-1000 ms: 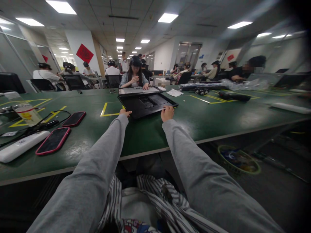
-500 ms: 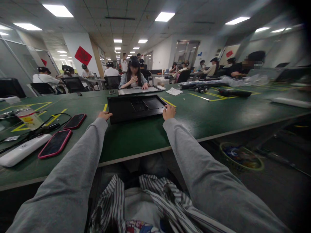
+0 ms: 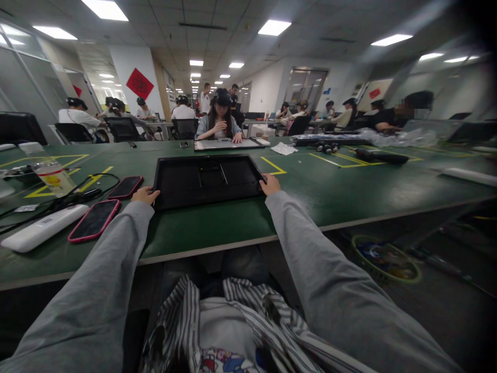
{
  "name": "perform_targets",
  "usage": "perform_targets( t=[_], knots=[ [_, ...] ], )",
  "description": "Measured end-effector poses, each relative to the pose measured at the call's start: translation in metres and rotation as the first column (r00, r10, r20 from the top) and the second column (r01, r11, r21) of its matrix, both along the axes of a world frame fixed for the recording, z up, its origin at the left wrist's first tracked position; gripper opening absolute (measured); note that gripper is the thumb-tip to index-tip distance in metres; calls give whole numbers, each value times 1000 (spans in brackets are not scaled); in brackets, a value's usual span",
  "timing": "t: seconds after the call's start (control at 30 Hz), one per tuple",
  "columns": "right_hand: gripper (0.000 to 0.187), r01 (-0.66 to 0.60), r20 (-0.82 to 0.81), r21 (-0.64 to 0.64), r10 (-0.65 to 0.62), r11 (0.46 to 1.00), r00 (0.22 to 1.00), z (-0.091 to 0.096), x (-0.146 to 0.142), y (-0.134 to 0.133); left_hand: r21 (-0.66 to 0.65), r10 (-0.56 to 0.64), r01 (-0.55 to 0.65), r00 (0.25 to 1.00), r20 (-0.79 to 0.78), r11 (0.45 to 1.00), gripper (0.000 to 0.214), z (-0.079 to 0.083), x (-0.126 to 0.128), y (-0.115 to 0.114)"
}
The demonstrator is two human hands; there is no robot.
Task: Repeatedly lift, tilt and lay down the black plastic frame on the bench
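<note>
A flat black monitor back panel (image 3: 207,178) lies on the green table (image 3: 233,217) straight in front of me. My left hand (image 3: 145,195) grips its near left corner with curled fingers. My right hand (image 3: 271,184) grips its near right corner. Both arms in grey sleeves stretch forward over the table edge. The panel lies square to me, its near edge between my hands.
Two red-cased phones (image 3: 93,219) (image 3: 126,187), a white bar (image 3: 42,227), cables and a plastic bottle (image 3: 54,176) lie to the left. A person (image 3: 219,120) sits opposite with another panel (image 3: 228,143). A basket (image 3: 385,258) stands on the floor to the right.
The black panel has turned from a skewed angle to square with me and slid closer and leftward. My left hand moved left with its corner; the right hand stayed on its corner.
</note>
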State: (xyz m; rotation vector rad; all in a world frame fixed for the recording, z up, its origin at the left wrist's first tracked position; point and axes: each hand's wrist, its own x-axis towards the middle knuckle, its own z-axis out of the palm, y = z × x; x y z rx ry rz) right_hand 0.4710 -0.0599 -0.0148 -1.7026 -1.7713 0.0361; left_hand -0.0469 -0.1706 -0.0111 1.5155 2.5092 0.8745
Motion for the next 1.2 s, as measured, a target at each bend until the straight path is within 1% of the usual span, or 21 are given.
perform_targets(
  t=[0.1, 0.2, 0.27, 0.33, 0.4, 0.47, 0.53, 0.57, 0.63, 0.67, 0.73, 0.8, 0.87, 0.9, 0.97, 1.0, 1.13, 1.2],
  knots=[
    [47, 9, -12, -42, -9, 999, 1000, -2, 2, 2, -13, -10, 10, 1000, -27, 1000, 60, -2, -1, 1],
    [51, 16, -24, -99, -18, 995, 1000, -4, 4, 3, -12, -52, 51, 997, -49, 999, 59, -2, -4, 1],
    [54, 17, -43, -118, -22, 993, 999, -5, 4, 4, -22, -77, 75, 990, -116, 997, 58, -3, -4, 0],
    [55, 6, -58, -121, -13, 993, 998, -5, 5, 5, -51, -85, 76, 973, -215, 996, 55, -3, -2, -2],
    [52, -21, -65, -105, 14, 994, 998, -3, 7, 6, -76, -97, 77, 949, -300, 994, 54, -2, 0, -4],
    [50, -50, -68, -80, 45, 996, 997, 0, 9, 6, -67, -112, 94, 931, -348, 993, 53, 3, 4, -8],
    [49, -77, -78, -22, 75, 997, 994, 5, 12, 5, -17, -115, 117, 918, -379, 993, 51, 9, 9, -13],
    [50, -89, -83, 16, 90, 996, 993, 8, 13, 4, 33, -104, 127, 913, -394, 991, 51, 12, 11, -16],
    [52, -109, -97, 134, 123, 985, 988, 13, 14, 2, 181, -62, 152, 903, -426, 972, 52, 20, 17, -23],
    [53, -116, -101, 217, 141, 969, 985, 16, 14, 1, 270, -34, 165, 901, -433, 949, 53, 25, 20, -27],
    [55, -109, -98, 392, 159, 913, 982, 21, 13, -2, 431, 20, 182, 906, -424, 884, 57, 32, 27, -34],
    [56, -72, -103, 547, 152, 834, 983, 26, 12, -7, 530, 43, 189, 918, -394, 827, 59, 38, 34, -41],
    [57, -28, -128, 619, 135, 785, 983, 31, 10, -13, 580, 50, 181, 932, -359, 794, 60, 41, 40, -45],
    [57, -9, -144, 630, 128, 777, 981, 33, 9, -16, 590, 49, 177, 937, -346, 788, 61, 43, 43, -46],
    [59, 10, -159, 612, 110, 791, 981, 37, 7, -23, 573, 41, 171, 940, -338, 801, 61, 45, 45, -48],
    [59, 12, -154, 586, 96, 810, 983, 38, 6, -26, 543, 33, 169, 939, -343, 823, 62, 46, 45, -49],
    [61, -15, -98, 415, 61, 910, 993, 37, 4, -29, 313, -4, 131, 926, -377, 941, 64, 47, 43, -48],
    [63, -33, -95, 317, 66, 948, 993, 32, 4, -25, 191, -20, 103, 919, -393, 976, 61, 41, 41, -44]
  ],
)
